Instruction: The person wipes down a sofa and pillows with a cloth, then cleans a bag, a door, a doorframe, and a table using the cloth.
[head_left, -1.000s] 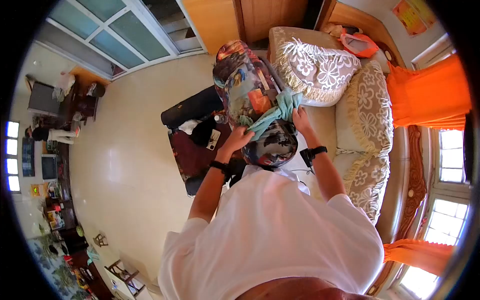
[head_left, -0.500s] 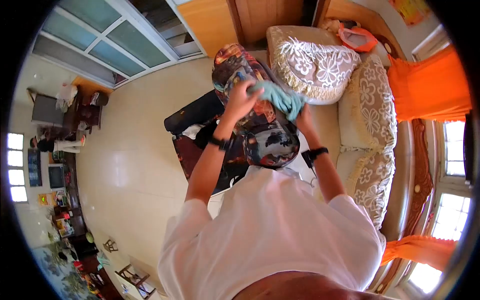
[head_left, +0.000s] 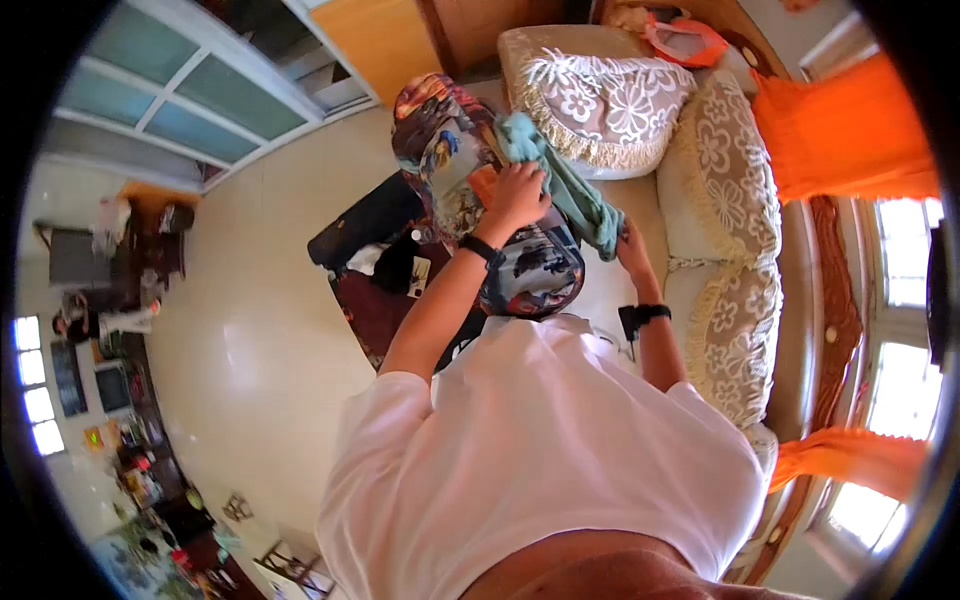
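A green cloth [head_left: 570, 190] hangs in a long twisted strip along the right side of a patterned, rounded bag-like object [head_left: 455, 160]. My left hand [head_left: 520, 195] is closed on the cloth's left edge, over the patterned surface. At the cloth's lower right end, my right hand [head_left: 630, 248] pinches it beside the sofa. Left of the patterned object, a dark red seat [head_left: 365, 310] holds a white cloth [head_left: 363, 261], a black item [head_left: 395, 268] and a phone-like object [head_left: 419, 277].
On the right stands a sofa [head_left: 670, 290] with fringed, flowered covers, and a flowered cushion [head_left: 620, 105] lies at its far end. An orange bag [head_left: 688, 45] sits behind. Glass doors [head_left: 190, 85] are at upper left. A distant person [head_left: 95, 322] is at far left.
The green cloth has gone from lying across the patterned object to hanging along its right side. My left hand moved up, then slightly down and right; my right hand moved right and down.
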